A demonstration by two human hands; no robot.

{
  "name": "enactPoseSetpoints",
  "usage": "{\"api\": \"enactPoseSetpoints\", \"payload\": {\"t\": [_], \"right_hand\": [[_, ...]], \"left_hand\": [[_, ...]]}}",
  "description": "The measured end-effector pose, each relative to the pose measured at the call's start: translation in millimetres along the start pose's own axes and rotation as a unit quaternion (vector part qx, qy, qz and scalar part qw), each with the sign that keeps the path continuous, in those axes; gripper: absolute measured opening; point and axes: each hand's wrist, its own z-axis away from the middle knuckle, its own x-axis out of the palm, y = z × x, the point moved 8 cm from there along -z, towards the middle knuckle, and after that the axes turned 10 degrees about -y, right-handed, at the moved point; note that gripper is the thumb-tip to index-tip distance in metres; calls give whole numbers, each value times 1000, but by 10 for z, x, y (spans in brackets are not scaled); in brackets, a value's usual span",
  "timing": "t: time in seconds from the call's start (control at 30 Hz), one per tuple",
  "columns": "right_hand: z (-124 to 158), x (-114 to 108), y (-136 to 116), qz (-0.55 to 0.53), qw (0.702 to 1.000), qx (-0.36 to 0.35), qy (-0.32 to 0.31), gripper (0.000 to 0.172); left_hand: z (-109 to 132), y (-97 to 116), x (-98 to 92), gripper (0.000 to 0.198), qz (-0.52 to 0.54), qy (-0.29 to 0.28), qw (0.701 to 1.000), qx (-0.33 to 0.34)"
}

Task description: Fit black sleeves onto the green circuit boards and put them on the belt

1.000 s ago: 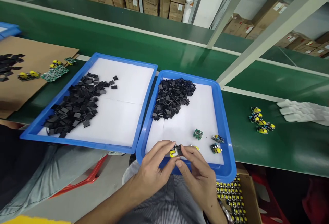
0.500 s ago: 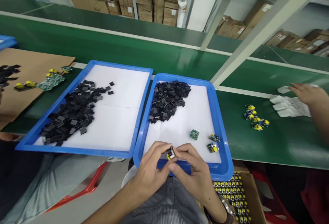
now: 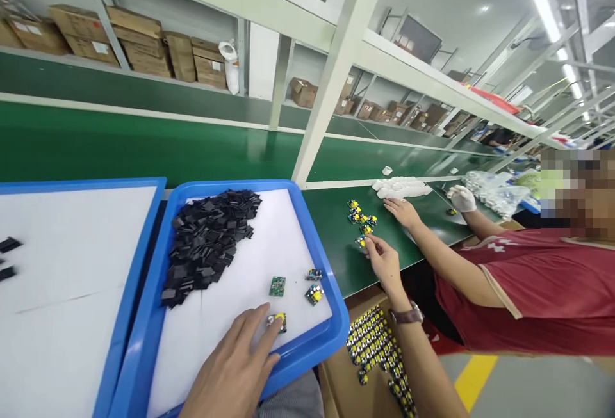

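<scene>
My left hand [image 3: 235, 357] is over the front of the blue tray [image 3: 298, 213], its fingers apart. Its thumb and index finger are beside a small circuit board with a yellow part [image 3: 278, 322]; I cannot tell if they touch it. My right hand [image 3: 385, 265], with a watch on the wrist, reaches past the tray to the green bench. It pinches another circuit board [image 3: 360, 241] with a yellow part, close to a group of similar boards [image 3: 364, 218]. In the tray lie a bare-side-up green board [image 3: 277, 286], two more boards [image 3: 314, 294] and a heap of black pads [image 3: 211, 239].
A second blue tray [image 3: 129, 264] is at the left. Below the bench edge at the right is a carton with rows of boards [image 3: 375, 341]. A co-worker in a red shirt [image 3: 542, 277] reaches over the bench by white pieces [image 3: 401, 187]. A slanted post [image 3: 327, 79] rises behind.
My hands have parted: the right has gone right to the bench with a board, the left remains over the tray with fingers opened. The view has swung right, showing the co-worker.
</scene>
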Motion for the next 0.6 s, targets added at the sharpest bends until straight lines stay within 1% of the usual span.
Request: {"api": "enactPoseSetpoints", "payload": {"t": [0.07, 0.13, 0.23, 0.27, 0.3, 0.33, 0.37, 0.4, 0.43, 0.5, 0.53, 0.57, 0.6], "right_hand": [[-156, -40, 47, 27, 1000, -12, -1, 61], [-203, -63, -9, 57, 998, -33, 6, 58], [-102, -20, -221, 84, 994, -72, 8, 53], [-43, 41, -313, 83, 993, -86, -6, 51], [19, 136, -416, 78, 991, -102, -33, 47], [85, 266, -530, 68, 988, -118, -71, 42], [156, 433, -660, 56, 981, -137, -122, 37], [237, 631, -807, 45, 969, -160, -182, 32], [329, 849, -972, 34, 951, -188, -245, 27], [537, 1295, -1320, 25, 897, -255, -360, 23], [633, 1503, -1484, 32, 869, -291, -399, 24], [713, 1698, -1628, 46, 843, -325, -426, 25], [771, 1880, -1749, 66, 822, -356, -441, 26]], "left_hand": [[-111, 27, 93, 35, -12, -24, 1000, 1], [-169, 38, 77, 40, -16, -38, 999, -13], [-101, 25, -110, 39, 3, -36, 999, -41], [-44, 14, -186, 37, 14, -32, 998, -52], [19, 0, -254, 36, 24, -29, 997, -66], [82, -15, -305, 35, 34, -28, 996, -81], [138, -31, -334, 34, 43, -31, 994, -99], [184, -49, -341, 34, 52, -39, 991, -118], [218, -69, -329, 35, 62, -50, 987, -139], [248, -104, -266, 35, 92, -79, 977, -173], [249, -116, -230, 33, 110, -94, 972, -184], [245, -123, -202, 31, 128, -106, 967, -192], [239, -127, -181, 29, 145, -115, 963, -197]]}}
